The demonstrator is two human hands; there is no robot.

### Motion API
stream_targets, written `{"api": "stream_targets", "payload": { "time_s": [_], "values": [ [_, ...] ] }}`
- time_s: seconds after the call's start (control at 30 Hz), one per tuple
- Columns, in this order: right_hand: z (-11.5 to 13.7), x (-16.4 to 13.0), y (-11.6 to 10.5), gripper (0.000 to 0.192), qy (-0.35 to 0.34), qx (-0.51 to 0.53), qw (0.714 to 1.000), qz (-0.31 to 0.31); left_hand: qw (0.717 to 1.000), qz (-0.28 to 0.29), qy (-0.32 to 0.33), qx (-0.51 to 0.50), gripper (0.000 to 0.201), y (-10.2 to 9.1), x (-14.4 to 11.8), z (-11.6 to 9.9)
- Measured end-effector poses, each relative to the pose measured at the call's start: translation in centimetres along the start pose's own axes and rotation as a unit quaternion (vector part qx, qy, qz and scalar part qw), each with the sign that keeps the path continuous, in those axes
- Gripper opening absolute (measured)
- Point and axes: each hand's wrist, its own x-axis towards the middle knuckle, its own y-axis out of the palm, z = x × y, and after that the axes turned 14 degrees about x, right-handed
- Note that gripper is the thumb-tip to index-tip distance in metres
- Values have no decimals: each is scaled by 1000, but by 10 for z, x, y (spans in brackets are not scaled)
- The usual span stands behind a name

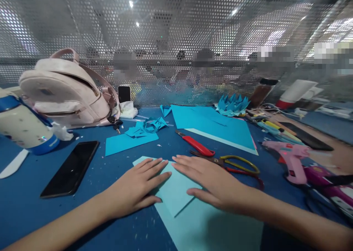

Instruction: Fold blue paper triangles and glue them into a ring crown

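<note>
My left hand (138, 186) and right hand (211, 181), spread flat, press the folded light-blue paper (176, 196) at lower centre. I judge the fold mid-crease. Next calls for firm, even smoothing.

The light blue paper (198, 221) runs off the bottom edge, and both hands cover part of its fold. At the left edge a bottle (24, 124) is cut off. At the lower right, a pink tool (325, 177) runs out of the frame. Behind the mesh screen (176, 41), the people are only blurry shapes.
</note>
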Motion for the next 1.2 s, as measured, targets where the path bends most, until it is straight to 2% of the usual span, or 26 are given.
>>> {"api": "stream_targets", "payload": {
  "time_s": [0.13,0.23,0.4,0.53,0.67,0.77,1.0,1.2],
  "values": [
    [-3,16,25,76,33,-1,999,21,1000,-17,-1,8,61,4,-4,-5],
    [-7,18,34,79,45,-4,998,37,1000,-25,-10,14,55,4,-4,-9],
    [-8,10,35,75,7,-5,1000,10,998,-33,-44,30,67,6,-3,-10],
    [-7,4,36,70,-36,0,999,-16,998,-12,-63,10,78,10,-3,-9],
    [-9,2,39,73,-61,-14,998,-20,998,-3,-68,6,69,12,-4,-8],
    [-10,2,40,74,-52,-12,998,-15,998,-9,-67,7,63,12,-4,-7],
    [-12,-3,42,80,-44,-6,999,-14,998,-13,-55,18,66,12,-4,-7],
    [-16,-5,44,77,-60,-21,998,-18,999,1,-49,12,68,8,-4,-6]
  ]
}}
